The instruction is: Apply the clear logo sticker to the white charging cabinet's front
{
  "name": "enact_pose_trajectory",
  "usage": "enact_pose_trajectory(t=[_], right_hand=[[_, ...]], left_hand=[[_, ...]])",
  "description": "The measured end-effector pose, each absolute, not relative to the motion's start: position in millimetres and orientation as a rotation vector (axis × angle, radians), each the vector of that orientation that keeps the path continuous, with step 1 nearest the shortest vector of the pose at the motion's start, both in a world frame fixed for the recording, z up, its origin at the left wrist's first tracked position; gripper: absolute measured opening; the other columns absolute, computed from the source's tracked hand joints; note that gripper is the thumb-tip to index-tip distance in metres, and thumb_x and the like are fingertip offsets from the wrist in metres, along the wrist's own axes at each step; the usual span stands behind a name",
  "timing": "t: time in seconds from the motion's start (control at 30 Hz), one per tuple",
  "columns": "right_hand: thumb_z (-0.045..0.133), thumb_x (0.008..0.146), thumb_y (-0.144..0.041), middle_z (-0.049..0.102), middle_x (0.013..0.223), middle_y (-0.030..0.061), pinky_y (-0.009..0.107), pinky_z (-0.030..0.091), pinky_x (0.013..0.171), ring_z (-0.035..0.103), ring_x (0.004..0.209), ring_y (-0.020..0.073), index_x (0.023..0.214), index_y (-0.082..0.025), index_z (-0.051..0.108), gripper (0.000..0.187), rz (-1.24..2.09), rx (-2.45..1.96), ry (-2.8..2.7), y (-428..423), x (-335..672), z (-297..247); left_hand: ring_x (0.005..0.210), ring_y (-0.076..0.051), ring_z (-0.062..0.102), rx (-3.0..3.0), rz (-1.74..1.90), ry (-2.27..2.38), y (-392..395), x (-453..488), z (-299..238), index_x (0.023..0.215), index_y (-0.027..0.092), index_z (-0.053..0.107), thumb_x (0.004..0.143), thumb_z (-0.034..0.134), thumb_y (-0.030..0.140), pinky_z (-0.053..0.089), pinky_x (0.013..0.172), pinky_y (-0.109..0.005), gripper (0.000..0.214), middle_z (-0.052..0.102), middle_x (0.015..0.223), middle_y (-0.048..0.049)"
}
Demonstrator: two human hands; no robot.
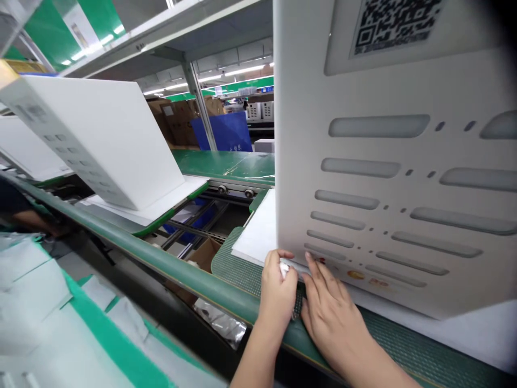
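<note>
A tall white metal cabinet (363, 97) with slotted compartments and a QR code label stands at the right, on a white sheet (258, 229) over a green textured conveyor plate (242, 258). At the cabinet's lower left corner, my left hand (278, 291) is closed on a small white wad (284, 269), mostly hidden by the fingers; whether it is cloth or paper I cannot tell. Beside it, my right hand (331, 310) lies with fingers stretched out, fingertips touching the bottom of the slotted face. Small coloured stickers or marks (355, 275) show near those fingertips.
Another white cabinet (109, 129) stands on a plate further left along the line. A green rail (181, 269) runs along the near edge. White packets with green edges (40, 302) fill the lower left. A person's arm (34, 220) shows at the far left. A shelf (226, 32) hangs above.
</note>
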State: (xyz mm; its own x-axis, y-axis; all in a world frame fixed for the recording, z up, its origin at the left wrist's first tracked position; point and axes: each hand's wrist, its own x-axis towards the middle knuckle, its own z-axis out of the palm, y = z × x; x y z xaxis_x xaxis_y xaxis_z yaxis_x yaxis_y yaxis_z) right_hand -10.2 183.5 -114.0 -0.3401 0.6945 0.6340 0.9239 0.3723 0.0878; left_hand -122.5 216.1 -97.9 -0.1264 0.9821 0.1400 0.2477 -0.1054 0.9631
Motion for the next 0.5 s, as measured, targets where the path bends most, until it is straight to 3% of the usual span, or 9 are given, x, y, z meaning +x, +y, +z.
enact_pose_trajectory(t=[0.23, 0.5], right_hand=[[0.039, 0.081, -0.021, 0.050, 0.126, 0.0161, 0.036, 0.036, 0.087, 0.044, 0.115, 0.0257, 0.102, -0.006, 0.064, 0.036, -0.673, -1.421, -2.151, 183.5, -13.5, -113.9], [0.042, 0.076, -0.017, 0.055, 0.120, 0.0153, 0.035, 0.036, 0.080, 0.048, 0.104, 0.0250, 0.092, -0.009, 0.065, 0.030, -0.691, -1.411, -2.122, 184.4, -18.8, -110.2]], left_hand=[[0.107, -0.019, 0.048, 1.543, 1.154, 1.448, 210.8, -121.4, -93.8, 0.112, 0.013, 0.050, 0.069, 0.045, 0.014, 0.034, 0.096, -0.033, 0.043, 0.053, 0.111, -0.0095], [0.109, -0.019, 0.048, 1.566, 1.146, 1.424, 210.3, -121.6, -91.8, 0.113, 0.013, 0.051, 0.068, 0.044, 0.012, 0.034, 0.098, -0.031, 0.046, 0.054, 0.113, -0.0091]])
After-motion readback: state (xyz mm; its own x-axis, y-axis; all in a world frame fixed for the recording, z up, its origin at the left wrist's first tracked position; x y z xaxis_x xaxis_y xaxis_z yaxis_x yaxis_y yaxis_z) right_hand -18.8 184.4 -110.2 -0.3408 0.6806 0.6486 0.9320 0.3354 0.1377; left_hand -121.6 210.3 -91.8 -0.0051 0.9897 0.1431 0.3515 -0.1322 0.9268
